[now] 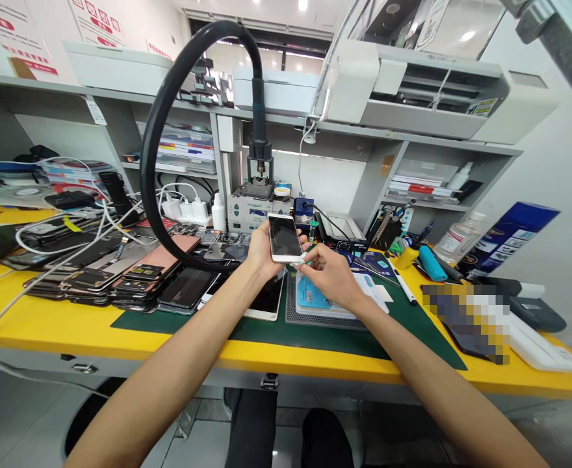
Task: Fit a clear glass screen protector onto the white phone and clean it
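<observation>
A smartphone (286, 236) with a white frame and dark screen rests in my left hand (259, 252), whose fingers wrap round its back and sides. At the phone's lower right corner, my right hand (333, 275) has thumb and fingers pinched together. A small pale piece shows at those fingertips, too small to name. Beneath my hands, a white-and-blue packet (312, 294) lies on a grey perforated pad (322, 318). Partly hidden by my left forearm is a white-framed tablet or large phone (268, 304) on the green mat (261, 330).
Stacked phones and phone parts (140, 270) fill the left of the yellow table (179, 342). A thick black hose (152, 130) arches over them to a grey box (251, 211). On the right are a white pen (403, 283), a clear bottle (459, 237) and a blue box (510, 237).
</observation>
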Motion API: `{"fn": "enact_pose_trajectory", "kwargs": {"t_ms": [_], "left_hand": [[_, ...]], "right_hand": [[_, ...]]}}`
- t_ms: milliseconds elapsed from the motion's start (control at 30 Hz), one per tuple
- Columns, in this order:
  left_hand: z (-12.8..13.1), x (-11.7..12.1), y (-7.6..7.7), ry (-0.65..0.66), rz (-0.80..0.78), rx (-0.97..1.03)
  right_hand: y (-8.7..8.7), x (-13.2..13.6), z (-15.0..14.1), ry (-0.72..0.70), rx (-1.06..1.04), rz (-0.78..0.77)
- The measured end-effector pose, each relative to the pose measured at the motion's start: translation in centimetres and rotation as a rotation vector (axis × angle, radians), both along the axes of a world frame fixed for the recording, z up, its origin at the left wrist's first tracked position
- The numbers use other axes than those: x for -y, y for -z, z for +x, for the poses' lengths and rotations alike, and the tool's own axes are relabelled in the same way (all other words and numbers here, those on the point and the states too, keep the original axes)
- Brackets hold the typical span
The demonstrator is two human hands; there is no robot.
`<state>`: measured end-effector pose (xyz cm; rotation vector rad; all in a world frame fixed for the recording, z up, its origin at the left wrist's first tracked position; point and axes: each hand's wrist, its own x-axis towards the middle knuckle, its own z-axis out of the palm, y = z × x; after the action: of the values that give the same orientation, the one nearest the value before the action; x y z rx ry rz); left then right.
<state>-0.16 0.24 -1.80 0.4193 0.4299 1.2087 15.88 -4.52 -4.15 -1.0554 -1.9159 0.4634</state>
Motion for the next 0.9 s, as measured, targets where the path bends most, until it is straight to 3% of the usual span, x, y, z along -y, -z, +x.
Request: {"fn": "enact_pose_trajectory", "kwargs": {"t_ms": [233, 367, 500, 900], "left_hand": [[-0.1, 0.1, -0.1, 0.042, -0.001, -0.048], [-0.2, 0.1, 0.0, 0.070, 0.032, -0.104], [-0.2, -0.2, 0.2, 0.091, 0.059, -0.150], [-0.1, 0.0, 0.3, 0.090, 0.062, -0.176]], "right_hand": [[-0.3, -0.5, 0.8, -0.164, -0.178, -0.206], [-1.2, -0.5, 1.1, -0.286, -0.309, -0.410], [-2.2, -0.2, 1.3, -0.311, -0.405, -0.563], [-1.5, -0.4, 0.7, -0.330, -0.643, -0.636]]}}
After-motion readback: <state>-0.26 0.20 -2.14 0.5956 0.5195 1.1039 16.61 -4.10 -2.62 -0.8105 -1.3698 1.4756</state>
